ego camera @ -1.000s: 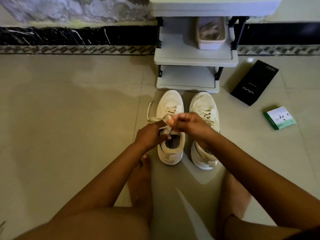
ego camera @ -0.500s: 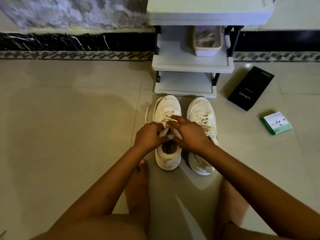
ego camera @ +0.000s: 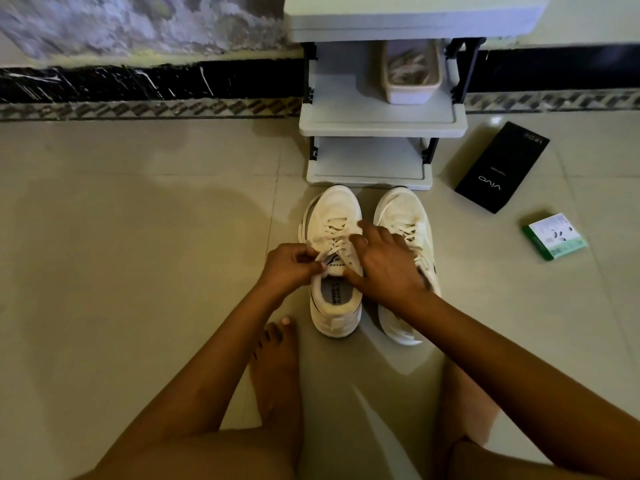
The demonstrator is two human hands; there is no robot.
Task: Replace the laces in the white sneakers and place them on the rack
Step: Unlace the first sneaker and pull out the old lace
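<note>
Head camera view: two white lace-up sneakers stand side by side on the beige tiled floor [ego camera: 138,237], toes just short of the bottom shelf of a grey plastic shoe rack [ego camera: 377,123]. The left hand [ego camera: 289,268] pinches the white lace [ego camera: 334,237] at the tongue of the left sneaker [ego camera: 334,216], fingers curled tight. The right hand [ego camera: 384,268] lies spread across both shoes, fingers fairly straight, covering much of the right sneaker [ego camera: 403,209]. On the rack's middle shelf sits a pale rectangular tub [ego camera: 410,93] of loose laces. Right of the rack lie a black phone box [ego camera: 502,168] and, nearer the person, a green-and-white carton [ego camera: 554,237]. Bare feet flank the shoes; open tile stretches left of the rack.
</note>
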